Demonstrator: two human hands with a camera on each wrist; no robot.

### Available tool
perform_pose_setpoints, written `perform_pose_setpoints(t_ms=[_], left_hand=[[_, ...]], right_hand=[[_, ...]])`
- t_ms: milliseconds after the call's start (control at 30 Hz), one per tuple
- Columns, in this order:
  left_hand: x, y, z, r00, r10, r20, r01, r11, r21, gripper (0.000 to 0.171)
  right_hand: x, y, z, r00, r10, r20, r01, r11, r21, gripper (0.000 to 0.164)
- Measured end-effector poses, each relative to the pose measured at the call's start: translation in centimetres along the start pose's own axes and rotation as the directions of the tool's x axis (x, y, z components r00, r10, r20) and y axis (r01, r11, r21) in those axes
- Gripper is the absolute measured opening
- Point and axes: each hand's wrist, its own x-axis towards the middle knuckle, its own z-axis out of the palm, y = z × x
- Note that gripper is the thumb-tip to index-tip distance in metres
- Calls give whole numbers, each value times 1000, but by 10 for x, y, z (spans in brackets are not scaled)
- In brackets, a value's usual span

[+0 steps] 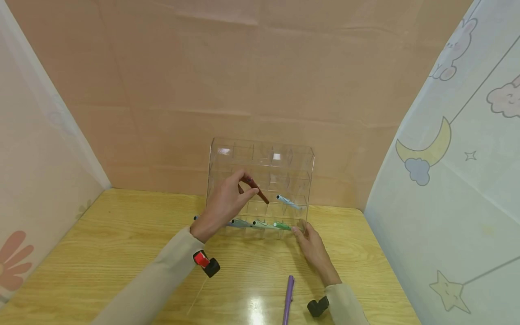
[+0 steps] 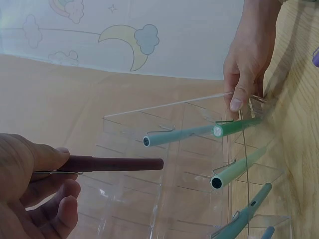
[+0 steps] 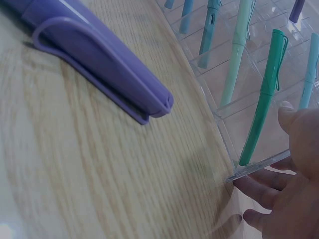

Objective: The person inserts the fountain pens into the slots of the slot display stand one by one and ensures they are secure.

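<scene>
My left hand (image 1: 225, 201) pinches a dark red pen (image 2: 124, 164) between thumb and fingers, in front of the clear compartment rack (image 1: 310, 180). The pen's bare end points toward the rack's compartments. My right hand (image 1: 316, 253) grips the rack's lower right corner, thumb in front and fingers behind the side wall. Along the bottom row stand a green pen (image 3: 264, 99), a pale green pen (image 3: 235, 59), a teal pen (image 3: 209, 32) and bluer ones to the left. One row up, at the right, a light blue pen (image 1: 288, 201) leans in its compartment.
A purple pen (image 1: 288, 298) lies on the wooden table (image 1: 134, 253), in front of the rack and left of my right wrist. Behind the rack rises a brown backdrop (image 1: 260, 90). Patterned white sheets (image 1: 459, 216) flank the table on both sides.
</scene>
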Motion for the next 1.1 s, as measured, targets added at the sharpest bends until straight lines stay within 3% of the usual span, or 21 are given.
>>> perform_pose_setpoints(t_ms=[400, 667, 1100], left_hand=[[16, -4, 15, 1000, 6, 9, -7, 996, 85, 17], [18, -7, 23, 998, 6, 69, -10, 998, 56, 15], [22, -13, 37, 994, 10, 107, -22, 993, 112, 14]], right_hand=[[0, 2, 0, 1000, -7, -2, 7, 1000, 2, 82], [-1, 3, 0, 1000, -18, 2, 18, 1000, 4, 85], [1, 2, 1, 1000, -9, -11, 9, 1000, 4, 76]])
